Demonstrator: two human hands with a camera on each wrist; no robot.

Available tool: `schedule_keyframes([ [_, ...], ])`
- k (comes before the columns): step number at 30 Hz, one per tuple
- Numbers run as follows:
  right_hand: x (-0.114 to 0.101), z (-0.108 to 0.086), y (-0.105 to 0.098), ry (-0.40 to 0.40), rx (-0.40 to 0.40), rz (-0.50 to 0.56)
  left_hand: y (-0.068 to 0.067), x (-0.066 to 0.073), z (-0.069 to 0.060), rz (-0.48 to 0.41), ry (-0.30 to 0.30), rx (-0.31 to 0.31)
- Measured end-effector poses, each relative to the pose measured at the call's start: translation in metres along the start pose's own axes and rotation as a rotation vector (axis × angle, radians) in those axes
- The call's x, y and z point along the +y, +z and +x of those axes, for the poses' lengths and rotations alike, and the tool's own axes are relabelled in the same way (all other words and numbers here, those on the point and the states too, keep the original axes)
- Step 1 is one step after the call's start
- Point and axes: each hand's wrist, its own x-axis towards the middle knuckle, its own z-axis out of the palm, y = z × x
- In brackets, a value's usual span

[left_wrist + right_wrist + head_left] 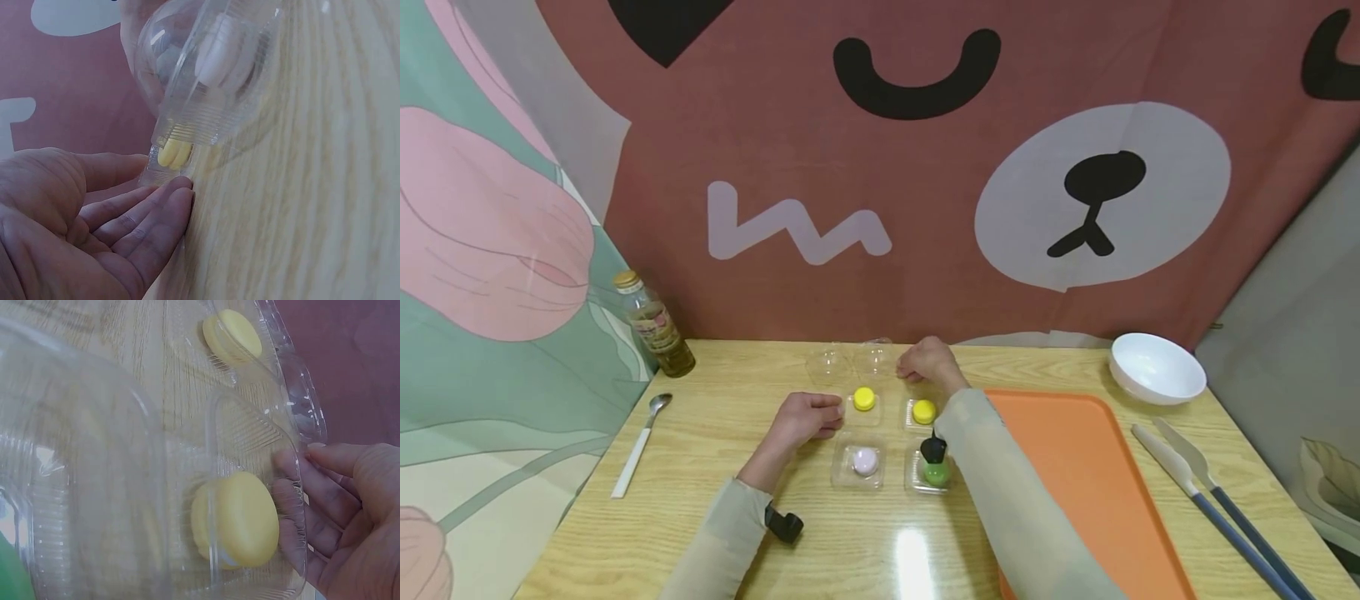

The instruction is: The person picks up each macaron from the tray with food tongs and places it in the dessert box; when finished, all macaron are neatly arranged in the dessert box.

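In the head view, my left hand (807,417) is beside a clear plastic box (852,415) with a yellow macaron (864,399). The left wrist view shows thumb and fingers pinching that box's edge. My right hand (929,365) is behind another clear box (909,423) with a yellow macaron (924,412), fingers loosely bent near clear domed lids (874,358). In the right wrist view those fingers (322,528) show partly through clear plastic; no firm grip is visible. Nearer stand domed boxes with a pale lilac macaron (865,461) and a green macaron (936,475), partly covered by the wrist camera.
An orange tray (1067,450) lies right of the boxes, under my right forearm. Beyond it are a white bowl (1157,368) and two blue-handled spreading knives (1217,508). At left stand a bottle (658,333) and a white-handled spoon (640,446). A printed cloth hangs behind.
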Motion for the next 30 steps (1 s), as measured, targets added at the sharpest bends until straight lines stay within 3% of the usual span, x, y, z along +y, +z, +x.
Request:
schedule_keyframes([
  [10, -0.002, 0.002, 0.002, 0.040, -0.004, -0.025, 0.001, -0.003, 0.000, -0.013, 0.022, -0.012],
  [16, -0.004, 0.001, 0.002, 0.021, 0.024, -0.004, 0.001, 0.000, -0.001, -0.014, 0.021, -0.004],
  [30, 0.006, -0.006, -0.017, 0.002, 0.021, 0.233, 0.000, 0.001, 0.003, 0.005, -0.007, 0.026],
])
